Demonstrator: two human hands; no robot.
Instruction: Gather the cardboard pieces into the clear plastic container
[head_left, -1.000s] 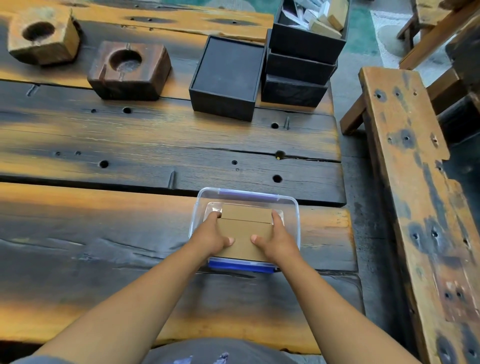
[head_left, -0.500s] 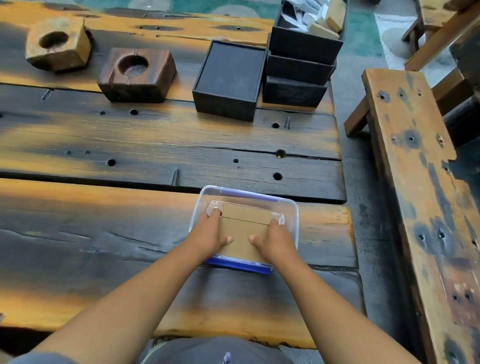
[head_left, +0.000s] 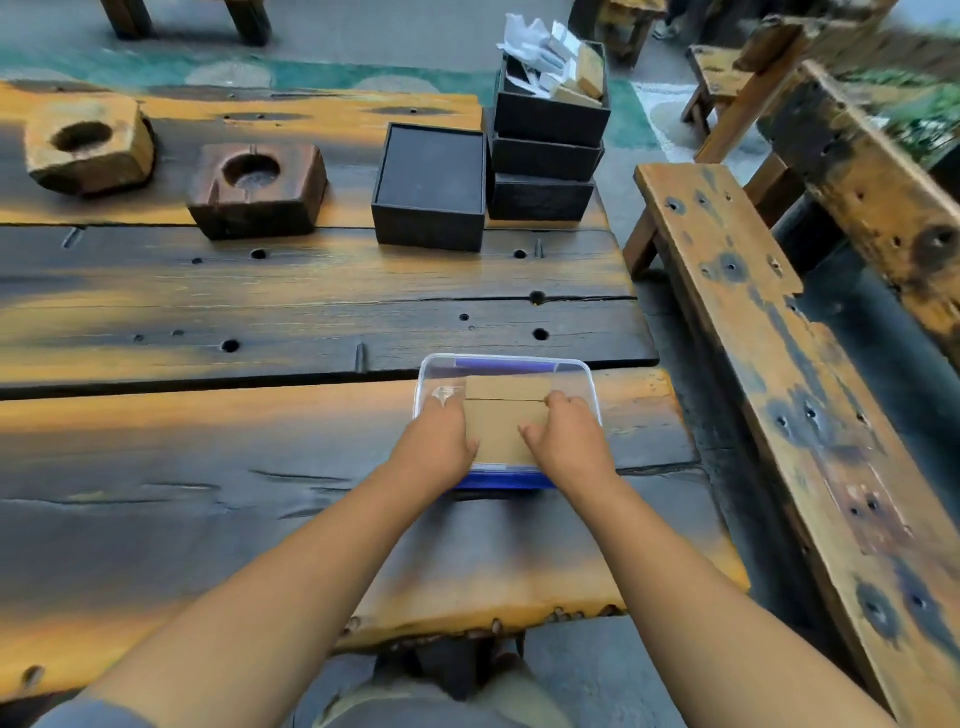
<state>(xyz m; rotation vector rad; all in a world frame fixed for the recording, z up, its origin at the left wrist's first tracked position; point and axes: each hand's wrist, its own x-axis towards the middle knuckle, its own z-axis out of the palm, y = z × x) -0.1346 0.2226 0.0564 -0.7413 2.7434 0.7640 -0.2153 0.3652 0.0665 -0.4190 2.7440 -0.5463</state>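
A clear plastic container with a blue rim sits near the table's right front part. Flat brown cardboard pieces lie inside it, one overlapping another. My left hand rests on the left side of the cardboard, fingers pressing down into the container. My right hand presses on the cardboard's right side, thumb pointing inward. Both hands cover the container's near corners.
A black closed box and a stack of black trays holding paper and cardboard scraps stand at the back. Two wooden blocks with round holes, one dark and one pale, sit at the back left. A wooden bench runs along the right.
The view has tilted up, showing more floor beyond the table. My right index finger has drawn back from the cardboard's far edge; both hands stay on the cardboard in the container.
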